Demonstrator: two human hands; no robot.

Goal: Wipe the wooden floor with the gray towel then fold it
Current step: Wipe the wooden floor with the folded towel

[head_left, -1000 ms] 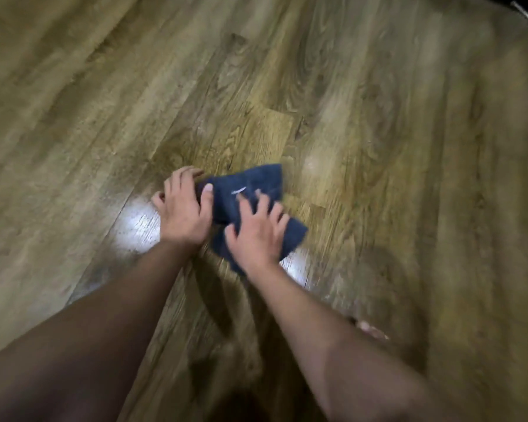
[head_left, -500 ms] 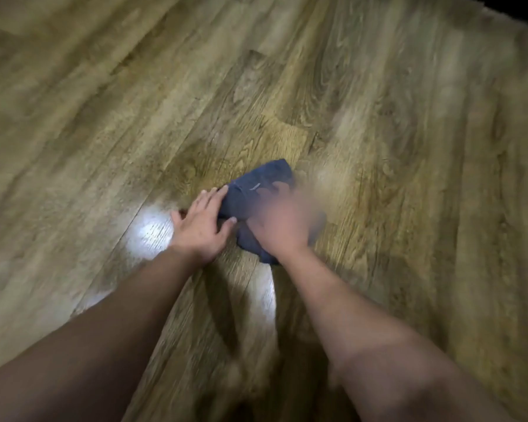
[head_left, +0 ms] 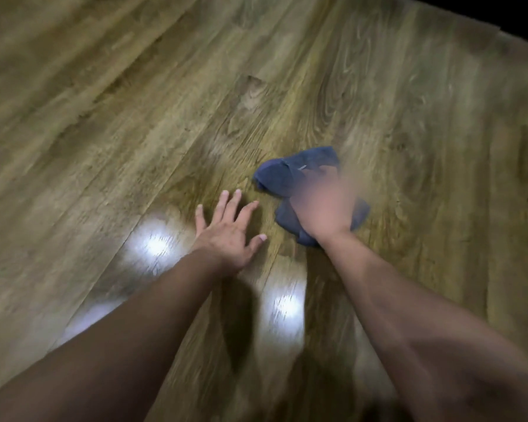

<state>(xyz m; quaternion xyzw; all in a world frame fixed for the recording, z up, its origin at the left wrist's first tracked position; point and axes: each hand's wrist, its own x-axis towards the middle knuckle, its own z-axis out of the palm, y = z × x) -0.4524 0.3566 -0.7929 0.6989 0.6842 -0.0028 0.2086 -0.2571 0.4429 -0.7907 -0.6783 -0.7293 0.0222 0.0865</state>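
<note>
I have the gray towel (head_left: 290, 175) bunched on the wooden floor (head_left: 134, 117), right of centre, and my right hand (head_left: 323, 205) is laid over its near half. That hand is smeared with motion blur, so I cannot tell whether its grip is closed around the cloth or only pressing flat on it. My left hand (head_left: 226, 229) sits apart from the towel, to its left, fingers spread and straight, palm down on or just over the boards, holding nothing. Two bright glares lie on the planks beside my forearms. I judge this to be the wiping step: the towel is crumpled, not squared, so folding is not begun. The next move calls for firm downward pressure, with the cloth kept from slipping out under the palm.
</note>
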